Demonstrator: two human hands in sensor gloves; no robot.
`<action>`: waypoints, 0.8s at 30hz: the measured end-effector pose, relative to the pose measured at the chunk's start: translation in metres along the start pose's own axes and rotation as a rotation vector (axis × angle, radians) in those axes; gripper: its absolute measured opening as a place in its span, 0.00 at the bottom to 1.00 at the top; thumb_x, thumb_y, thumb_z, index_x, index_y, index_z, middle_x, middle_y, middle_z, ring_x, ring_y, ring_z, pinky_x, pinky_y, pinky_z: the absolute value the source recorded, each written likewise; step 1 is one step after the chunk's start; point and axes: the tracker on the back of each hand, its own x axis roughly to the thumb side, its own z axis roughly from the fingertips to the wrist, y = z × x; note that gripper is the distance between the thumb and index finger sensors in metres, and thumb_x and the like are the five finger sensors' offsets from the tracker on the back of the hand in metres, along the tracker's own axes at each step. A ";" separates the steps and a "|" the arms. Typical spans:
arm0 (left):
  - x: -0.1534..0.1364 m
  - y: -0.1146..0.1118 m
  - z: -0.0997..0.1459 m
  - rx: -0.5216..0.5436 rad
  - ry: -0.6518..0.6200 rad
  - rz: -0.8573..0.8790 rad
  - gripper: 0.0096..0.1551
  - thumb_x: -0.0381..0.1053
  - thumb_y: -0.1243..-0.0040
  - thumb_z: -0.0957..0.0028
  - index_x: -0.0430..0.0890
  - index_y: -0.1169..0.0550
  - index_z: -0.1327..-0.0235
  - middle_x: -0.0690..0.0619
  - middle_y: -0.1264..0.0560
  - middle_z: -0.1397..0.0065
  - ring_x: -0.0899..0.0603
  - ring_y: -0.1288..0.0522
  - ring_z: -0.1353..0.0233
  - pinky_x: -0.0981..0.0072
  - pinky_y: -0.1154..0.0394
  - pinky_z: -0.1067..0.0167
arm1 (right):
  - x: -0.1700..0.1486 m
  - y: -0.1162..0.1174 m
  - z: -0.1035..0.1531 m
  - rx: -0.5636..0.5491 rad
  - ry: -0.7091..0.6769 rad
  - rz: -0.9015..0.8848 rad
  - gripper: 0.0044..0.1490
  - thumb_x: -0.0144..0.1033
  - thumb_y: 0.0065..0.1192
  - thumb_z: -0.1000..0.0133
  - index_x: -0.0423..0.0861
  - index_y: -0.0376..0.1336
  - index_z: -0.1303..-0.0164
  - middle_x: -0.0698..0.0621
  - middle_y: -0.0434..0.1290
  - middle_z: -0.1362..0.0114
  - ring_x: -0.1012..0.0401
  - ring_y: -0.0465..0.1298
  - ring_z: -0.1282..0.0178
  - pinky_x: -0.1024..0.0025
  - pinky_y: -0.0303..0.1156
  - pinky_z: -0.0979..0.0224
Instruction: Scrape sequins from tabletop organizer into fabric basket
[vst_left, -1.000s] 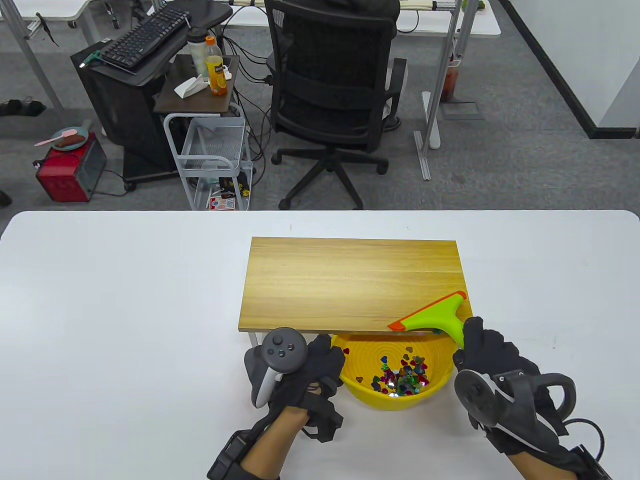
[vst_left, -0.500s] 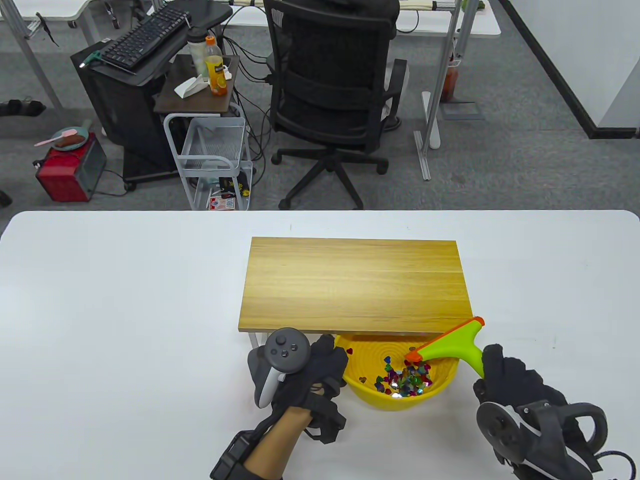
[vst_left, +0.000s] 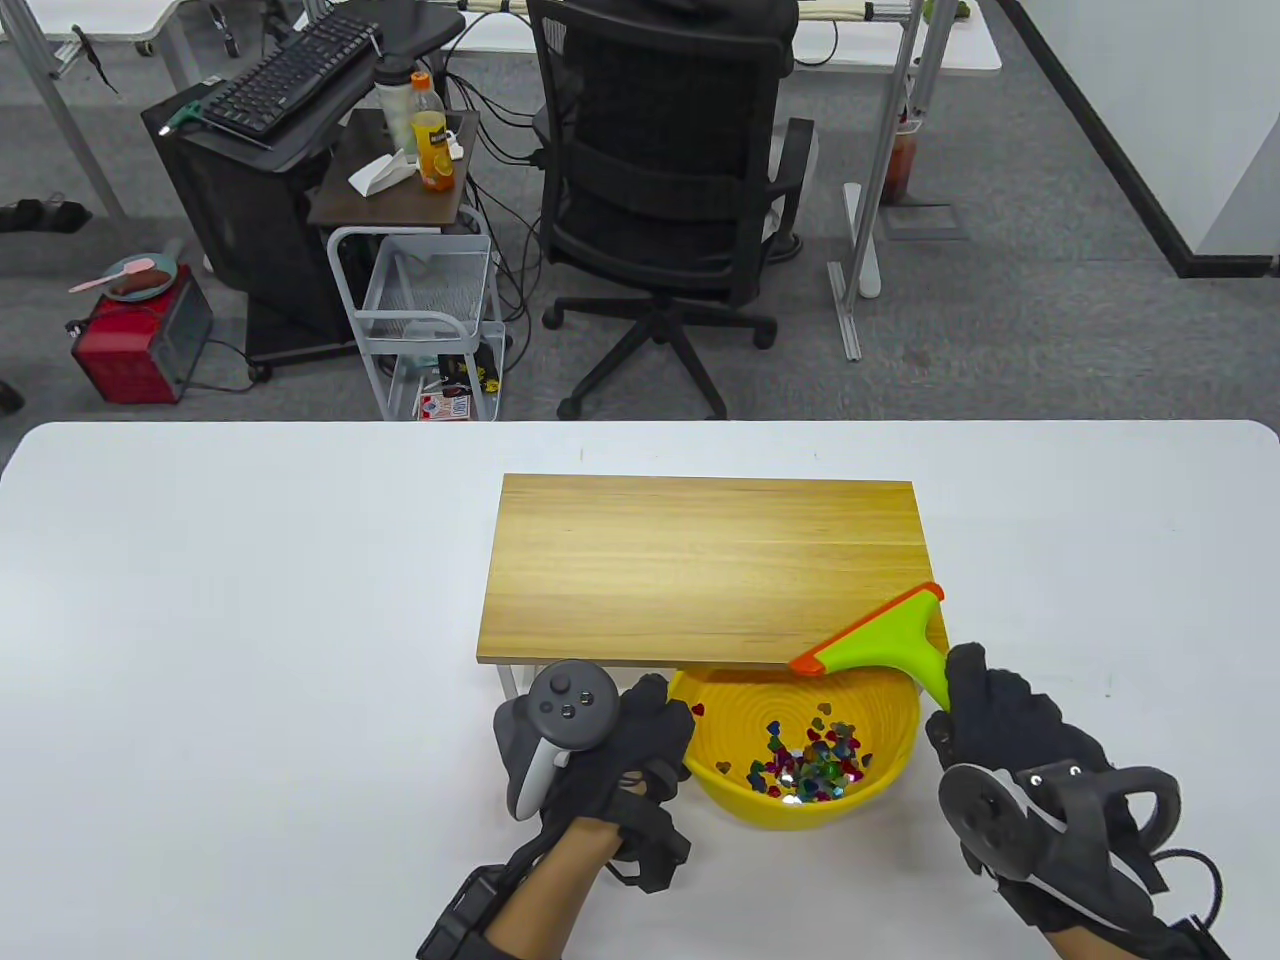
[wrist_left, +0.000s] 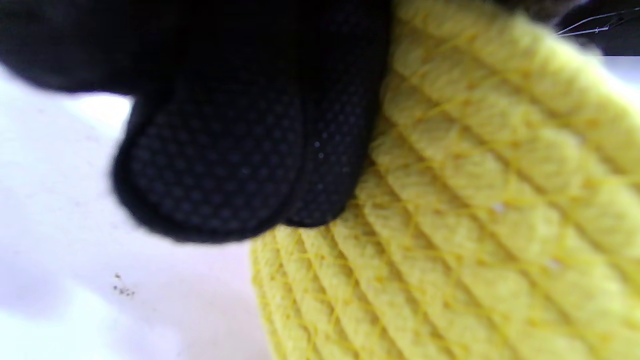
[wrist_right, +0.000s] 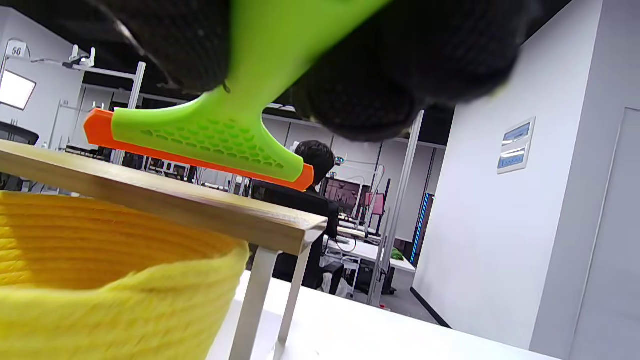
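I take the wooden tabletop organizer (vst_left: 710, 570) as my landmark; it stands on thin white legs in the middle of the white table (vst_left: 250, 600), which leaves a gap beneath its near edge. The yellow fabric basket (vst_left: 880, 775) is tucked against that near edge, at the right half, its far rim partly under the overhang, so anything pushed off the board should drop straight in. My left hand (vst_left: 625, 755) sits at the basket's left side, just near of the organizer's front leg; the left wrist view shows gloved fingers (wrist_left: 240, 160) pressed against the woven wall, steadying it, I judge, so it cannot slide. My right hand (vst_left: 1010, 720), off the organizer's near right corner, has its fingers wrapped tight around the handle of the green squeegee (vst_left: 885, 640). Its orange blade hangs just above the near right corner, clear of the wood in the right wrist view, angled across the corner and over the basket. The sequins (vst_left: 810, 760) lie heaped in the basket's bottom, near of the organizer; I see none on the board itself, so I judge the scraping nearly done.
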 end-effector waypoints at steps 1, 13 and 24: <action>0.000 0.000 0.000 -0.001 0.000 -0.004 0.30 0.54 0.42 0.46 0.30 0.26 0.46 0.41 0.10 0.70 0.41 0.10 0.75 0.54 0.15 0.78 | 0.000 0.003 -0.004 -0.011 0.001 -0.008 0.39 0.46 0.61 0.36 0.37 0.57 0.20 0.37 0.72 0.31 0.48 0.82 0.50 0.61 0.80 0.52; 0.001 0.026 0.018 -0.086 -0.007 -0.152 0.27 0.54 0.41 0.45 0.34 0.24 0.44 0.40 0.10 0.69 0.40 0.11 0.75 0.53 0.15 0.78 | -0.017 0.038 -0.039 -0.044 0.070 -0.082 0.39 0.46 0.60 0.36 0.40 0.55 0.19 0.40 0.70 0.28 0.48 0.80 0.46 0.59 0.79 0.46; 0.027 0.069 0.044 -0.241 -0.106 -0.142 0.26 0.54 0.40 0.45 0.35 0.22 0.46 0.40 0.10 0.71 0.40 0.11 0.76 0.53 0.15 0.79 | -0.029 0.042 -0.042 -0.072 0.107 -0.099 0.39 0.46 0.59 0.36 0.40 0.54 0.19 0.40 0.70 0.28 0.48 0.80 0.45 0.59 0.79 0.46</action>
